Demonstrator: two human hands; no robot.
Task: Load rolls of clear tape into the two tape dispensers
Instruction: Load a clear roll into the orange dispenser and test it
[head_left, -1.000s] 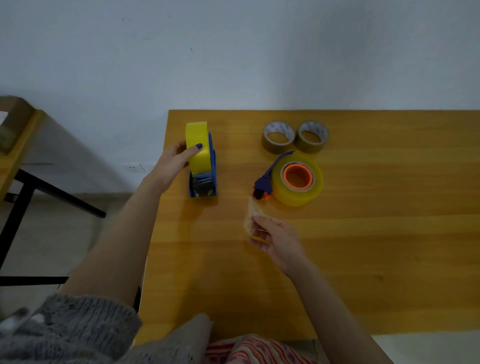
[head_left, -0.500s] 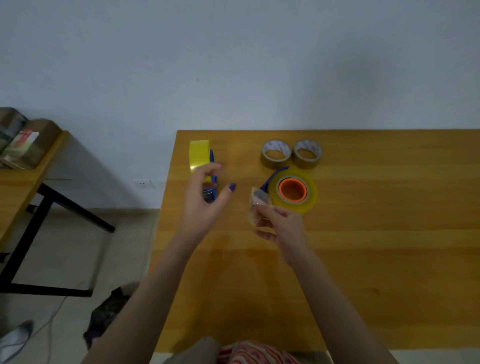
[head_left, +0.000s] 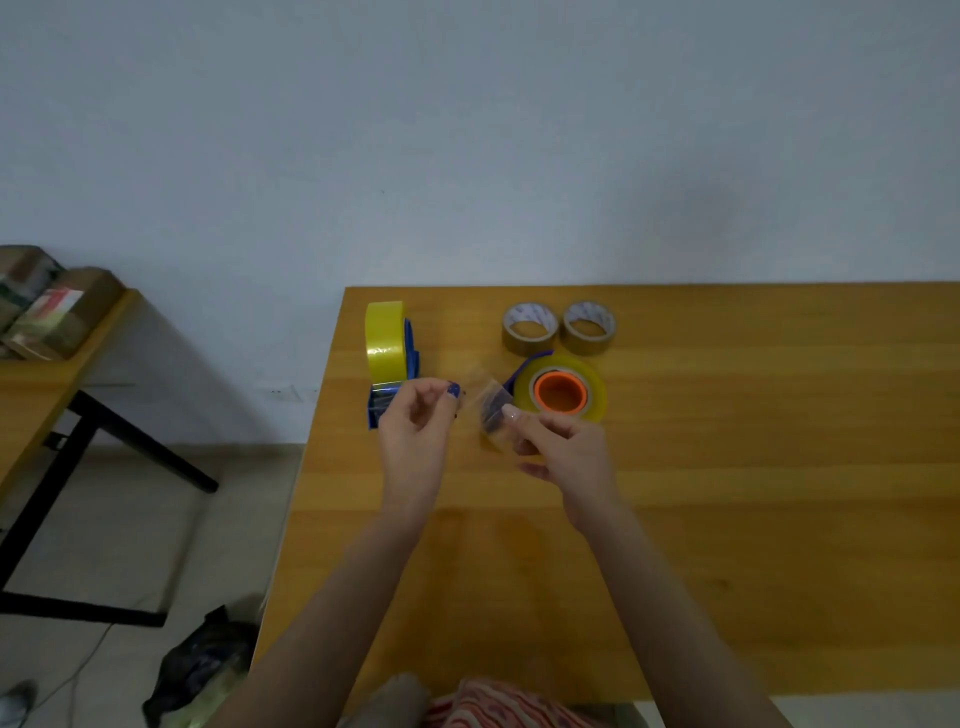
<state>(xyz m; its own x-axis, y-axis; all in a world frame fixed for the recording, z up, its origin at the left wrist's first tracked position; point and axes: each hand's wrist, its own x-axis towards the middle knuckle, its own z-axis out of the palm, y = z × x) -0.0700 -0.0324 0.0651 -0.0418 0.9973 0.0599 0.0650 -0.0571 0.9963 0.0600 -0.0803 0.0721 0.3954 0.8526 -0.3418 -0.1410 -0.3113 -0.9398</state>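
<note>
A blue dispenser (head_left: 413, 345) stands upright near the table's left edge with a yellowish clear tape roll (head_left: 385, 340) on it. A second dispenser with an orange hub (head_left: 560, 391) lies flat, and a clear tape roll (head_left: 597, 387) sits around that hub. Between my hands hangs a loose strip of clear tape (head_left: 485, 402). My right hand (head_left: 563, 447) pinches the strip's right end. My left hand (head_left: 418, 423) is at the strip's left end with thumb and forefinger together; whether it grips the strip I cannot tell.
Two smaller brown-cored tape rolls (head_left: 530, 327) (head_left: 588, 326) lie flat at the back of the wooden table (head_left: 753, 493). A second table (head_left: 36, 384) with boxes stands to the left. A dark bag (head_left: 200, 670) lies on the floor.
My left hand has left the upright dispenser and come across to the tape strip. My right hand lifted the strip slightly and holds it up between both hands.
</note>
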